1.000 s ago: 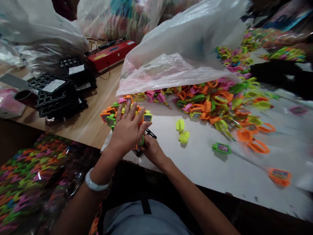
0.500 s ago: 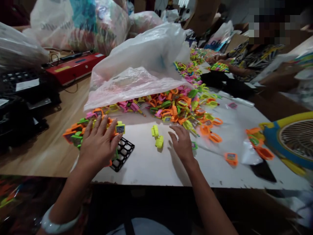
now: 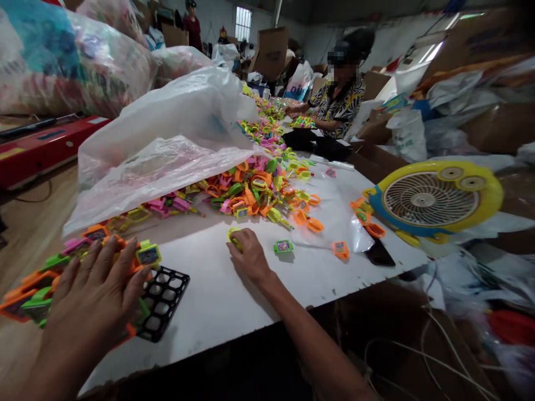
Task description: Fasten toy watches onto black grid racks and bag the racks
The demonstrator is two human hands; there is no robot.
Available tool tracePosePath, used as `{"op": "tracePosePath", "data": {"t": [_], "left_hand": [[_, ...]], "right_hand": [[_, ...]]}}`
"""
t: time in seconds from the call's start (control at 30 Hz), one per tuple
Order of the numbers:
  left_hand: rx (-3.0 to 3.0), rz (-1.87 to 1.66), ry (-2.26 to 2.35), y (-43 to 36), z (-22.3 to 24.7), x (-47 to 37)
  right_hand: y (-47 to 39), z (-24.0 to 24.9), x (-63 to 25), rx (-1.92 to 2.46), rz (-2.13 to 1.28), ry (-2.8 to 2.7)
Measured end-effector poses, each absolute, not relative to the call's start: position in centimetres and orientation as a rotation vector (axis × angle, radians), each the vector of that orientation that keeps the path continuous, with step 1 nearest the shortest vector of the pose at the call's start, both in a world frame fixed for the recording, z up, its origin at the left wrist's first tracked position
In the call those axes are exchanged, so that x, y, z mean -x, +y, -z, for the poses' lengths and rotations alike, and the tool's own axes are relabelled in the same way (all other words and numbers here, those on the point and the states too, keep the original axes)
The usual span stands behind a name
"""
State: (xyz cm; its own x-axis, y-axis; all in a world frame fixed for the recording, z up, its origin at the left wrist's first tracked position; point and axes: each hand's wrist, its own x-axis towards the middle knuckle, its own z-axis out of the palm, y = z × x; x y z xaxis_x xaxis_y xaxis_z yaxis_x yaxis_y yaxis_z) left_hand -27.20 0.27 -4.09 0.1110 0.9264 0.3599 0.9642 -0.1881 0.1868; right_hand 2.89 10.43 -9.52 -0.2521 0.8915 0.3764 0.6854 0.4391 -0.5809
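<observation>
My left hand lies flat, fingers stretched, over a cluster of bright plastic toy watches in orange, green, yellow and pink. Under them a black grid tray sticks out on the right. My right hand pinches a yellow toy watch just above the white tabletop; its fingers partly cover the piece. Just right of that hand is a green toy watch with a picture on its face. An orange toy watch lies farther right.
A heap of toy watches spills from a large white plastic bag. To the right stand a yellow and blue fan and a dark phone-like slab. A red device is at left. Another person sits across the table.
The view has swung to the right. My right hand has come down onto the loose yellow toy watches and its fingers have closed. My left hand stays on the cluster.
</observation>
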Motion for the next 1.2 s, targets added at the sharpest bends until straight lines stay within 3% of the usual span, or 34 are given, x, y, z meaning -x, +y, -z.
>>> {"op": "tracePosePath", "data": {"t": [0.13,0.27,0.4,0.7,1.0,1.2], "left_hand": [[2.267,0.581,-1.919,0.4,4.4,27.4],[2.226,0.585,-1.936,0.6,4.9,27.6],[2.135,0.579,-1.918,0.6,4.4,26.5],[1.996,0.49,-1.984,0.3,3.2,24.3],[1.963,0.509,-2.004,0.3,3.1,23.8],[1.951,0.54,-2.065,0.3,2.9,23.4]], "right_hand": [[11.8,8.2,-9.0,1.348,-0.27,-1.806],[14.7,7.5,-15.4,1.772,0.04,-1.758],[16.5,8.7,-18.3,2.029,0.106,-1.892],[16.8,8.7,-15.9,1.977,0.284,-2.083],[25.4,6.1,-8.7,1.921,-0.104,-2.089],[24.7,7.8,-6.6,1.76,-0.019,-2.169]]}}
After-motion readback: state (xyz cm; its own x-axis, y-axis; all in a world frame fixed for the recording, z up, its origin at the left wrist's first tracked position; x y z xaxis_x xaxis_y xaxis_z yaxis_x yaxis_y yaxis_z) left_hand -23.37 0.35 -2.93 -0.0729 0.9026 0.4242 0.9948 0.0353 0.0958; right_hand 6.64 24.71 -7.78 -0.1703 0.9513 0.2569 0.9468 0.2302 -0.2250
